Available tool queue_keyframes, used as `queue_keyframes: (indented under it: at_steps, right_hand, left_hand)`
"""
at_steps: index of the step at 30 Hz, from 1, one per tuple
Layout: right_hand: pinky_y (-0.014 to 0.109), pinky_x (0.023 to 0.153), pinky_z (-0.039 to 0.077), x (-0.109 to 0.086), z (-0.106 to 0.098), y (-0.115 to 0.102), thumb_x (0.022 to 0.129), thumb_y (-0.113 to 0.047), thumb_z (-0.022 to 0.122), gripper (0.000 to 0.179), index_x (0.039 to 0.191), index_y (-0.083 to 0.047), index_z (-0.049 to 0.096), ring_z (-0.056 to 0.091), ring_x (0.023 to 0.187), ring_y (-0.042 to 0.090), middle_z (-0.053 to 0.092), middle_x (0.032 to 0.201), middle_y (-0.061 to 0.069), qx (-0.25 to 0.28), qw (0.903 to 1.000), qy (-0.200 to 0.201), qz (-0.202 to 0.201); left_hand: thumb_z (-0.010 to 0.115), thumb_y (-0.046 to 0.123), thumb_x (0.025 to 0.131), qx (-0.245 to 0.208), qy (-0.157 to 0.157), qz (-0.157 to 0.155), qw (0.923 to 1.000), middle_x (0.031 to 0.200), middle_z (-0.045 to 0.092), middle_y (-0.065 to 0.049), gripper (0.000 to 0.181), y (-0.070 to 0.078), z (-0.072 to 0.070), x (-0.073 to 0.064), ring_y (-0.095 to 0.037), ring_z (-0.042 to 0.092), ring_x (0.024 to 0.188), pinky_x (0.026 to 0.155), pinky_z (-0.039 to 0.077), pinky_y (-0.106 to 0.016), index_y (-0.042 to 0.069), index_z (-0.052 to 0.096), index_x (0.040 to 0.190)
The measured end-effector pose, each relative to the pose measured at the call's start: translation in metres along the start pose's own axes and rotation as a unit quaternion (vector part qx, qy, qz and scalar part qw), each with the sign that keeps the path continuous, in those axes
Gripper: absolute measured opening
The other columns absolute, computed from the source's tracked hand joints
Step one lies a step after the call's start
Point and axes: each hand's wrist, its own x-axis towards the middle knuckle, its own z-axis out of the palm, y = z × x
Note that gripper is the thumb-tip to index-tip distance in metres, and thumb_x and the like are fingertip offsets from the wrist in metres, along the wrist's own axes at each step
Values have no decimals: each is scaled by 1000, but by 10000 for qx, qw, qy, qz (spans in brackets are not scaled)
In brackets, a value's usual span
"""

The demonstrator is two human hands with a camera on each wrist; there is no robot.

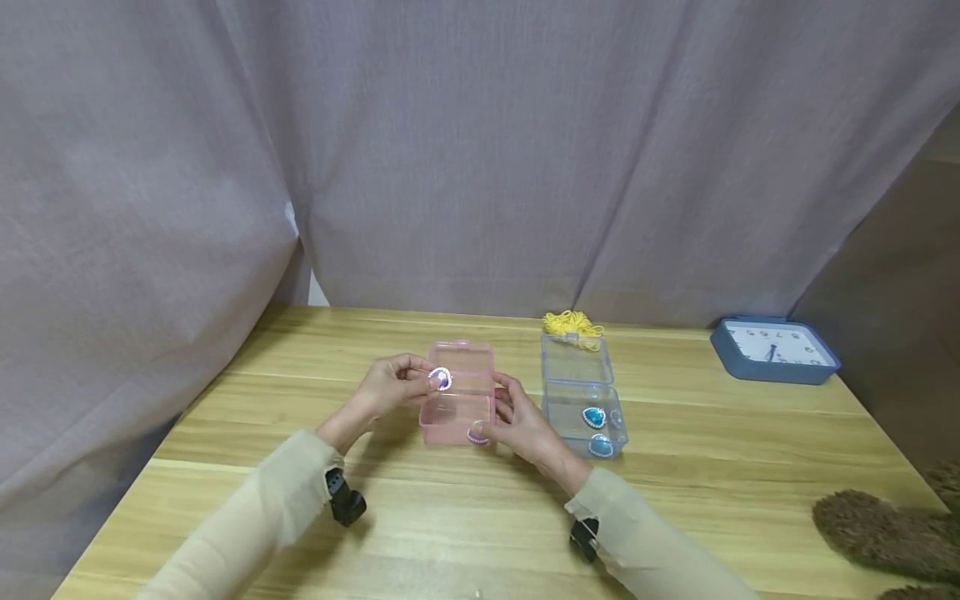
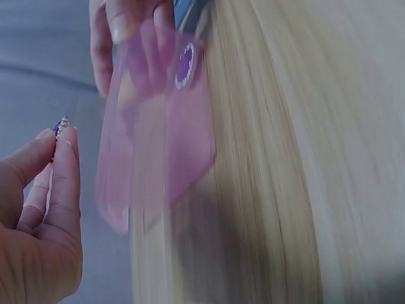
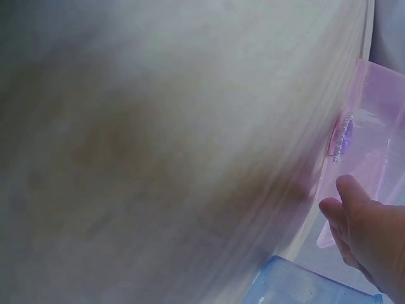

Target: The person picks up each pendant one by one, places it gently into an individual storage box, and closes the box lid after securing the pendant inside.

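My left hand (image 1: 390,385) pinches a purple gem (image 1: 441,379) with a sparkling white beaded edge between thumb and fingertips. It is at the left side of the pink see-through plastic box (image 1: 450,413), whose lid (image 1: 461,358) lies back. In the left wrist view the gem (image 2: 61,127) shows edge-on, apart from the box. My right hand (image 1: 531,432) holds the box at its right side, thumb near the front corner. A second purple gem (image 1: 477,432) lies inside that corner, by the right thumb; it shows through the wall in the left wrist view.
Right of my right hand stands a blue see-through box (image 1: 558,417), lid back, with two blue beaded-edge gems (image 1: 594,417) in it. Behind it lies a bundle of yellow cord (image 1: 567,323). A blue-framed clock (image 1: 780,350) lies at the back right. Brown fuzzy material (image 1: 870,529) is at the right edge.
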Motion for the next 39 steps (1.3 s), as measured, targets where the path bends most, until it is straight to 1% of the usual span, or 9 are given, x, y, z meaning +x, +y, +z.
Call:
queue_keyframes:
  at_steps: [3, 7, 11, 15, 19, 22, 26, 34, 39]
  right_hand:
    - [45, 110, 32, 0, 1, 0, 79, 9, 67, 83, 145, 4, 17, 31, 134, 42, 32, 138, 32, -41, 10000, 3, 8]
    - [46, 111, 29, 0, 1, 1, 79, 7, 68, 84, 145, 3, 16, 27, 136, 44, 28, 140, 32, 3, 10000, -19, 53]
    - [48, 111, 27, 1, 1, 1, 79, 7, 68, 83, 145, 3, 17, 25, 136, 44, 27, 141, 32, 18, 10000, -22, 50]
    - [46, 111, 28, 1, 1, 0, 79, 6, 69, 84, 145, 3, 18, 27, 136, 43, 30, 140, 32, -110, 9999, 11, 7]
    - [44, 111, 29, 0, 1, -1, 78, 5, 71, 85, 145, 3, 19, 29, 135, 42, 33, 139, 31, -236, 9997, 59, -2]
    - [45, 110, 30, 0, 1, -1, 79, 6, 70, 84, 145, 3, 18, 30, 135, 42, 34, 138, 30, -215, 9998, 35, -23]
    - [46, 110, 31, 0, 1, -1, 80, 7, 68, 83, 145, 4, 16, 29, 135, 42, 33, 138, 30, -70, 10000, -22, -13]
    - [45, 111, 30, 0, 0, 1, 80, 7, 68, 82, 145, 4, 16, 30, 135, 42, 34, 137, 31, -25, 10000, -81, -50]
    - [45, 111, 30, 0, -1, 1, 80, 8, 66, 82, 144, 4, 16, 30, 135, 42, 34, 138, 31, 15, 10000, -58, -53]
  left_hand:
    - [69, 1, 82, 85, -80, 17, 9999, 83, 67, -3, 33, 1, 10, 1, -10, 65, 72, 77, 58, -33, -9, 58, 112]
    - [69, 1, 82, 207, -114, 171, 9996, 82, 68, -4, 32, -1, 20, 4, -10, 65, 71, 75, 58, -33, -10, 60, 110]
    - [70, 0, 81, 536, -89, 278, 9981, 87, 71, -13, 29, -3, 26, 6, -8, 64, 73, 76, 58, -34, -10, 63, 108]
    - [70, 0, 81, 843, 11, 138, 9963, 97, 70, -19, 27, -1, 31, 9, -11, 66, 77, 78, 57, -35, -7, 65, 107]
    - [69, -3, 81, 858, 49, -76, 9963, 99, 69, -20, 27, 2, 36, 12, -17, 68, 79, 78, 57, -35, -7, 65, 107]
    - [70, -2, 79, 896, 67, -216, 9957, 97, 70, -19, 26, 4, 39, 14, -20, 69, 77, 77, 57, -35, -5, 67, 105]
    - [72, -1, 79, 1089, 57, -284, 9936, 96, 71, -17, 24, 6, 44, 16, -21, 70, 75, 75, 58, -35, -3, 68, 103]
    - [72, -3, 77, 1473, -13, -93, 9890, 96, 70, -18, 25, 8, 53, 18, -21, 69, 76, 72, 58, -30, -4, 68, 102]
    - [74, -2, 75, 1973, 62, 57, 9803, 96, 71, -15, 24, 8, 57, 21, -20, 67, 81, 71, 57, -25, -2, 70, 99]
